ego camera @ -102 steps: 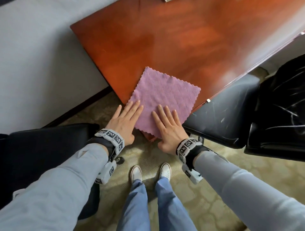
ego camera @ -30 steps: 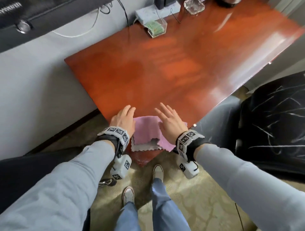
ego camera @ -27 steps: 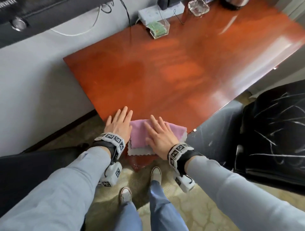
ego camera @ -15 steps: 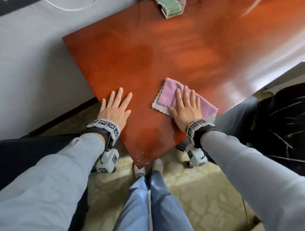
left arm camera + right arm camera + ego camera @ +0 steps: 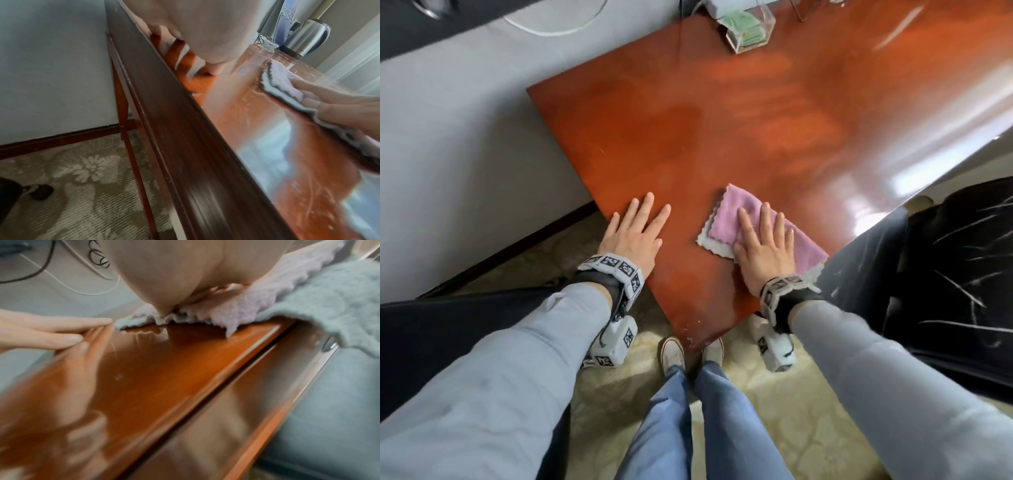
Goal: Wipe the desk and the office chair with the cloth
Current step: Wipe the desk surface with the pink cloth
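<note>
The folded pink cloth is pinned flat to the desk under the right hand, whose fingers are held straight and spread across it rather than curled round it. It lies close to the desk's right-hand edge, not far from the near corner, and a fringe of it is seen in the right wrist view to overhang that edge. Its long axis runs roughly parallel to that edge, across the pointing fingers.

The left hand is laid flat, fingers straight, on bare wood at the left-hand edge, well apart from the cloth and holding nothing; it appears to serve as a brace.

The wide unwiped surface lies ahead of the right hand, toward the far edge where a clear box stands. The stroke is therefore judged to fall to the right hand alone, pushed forward and leftward. The black office chair stands just beside the right-hand edge, not yet touched.
</note>
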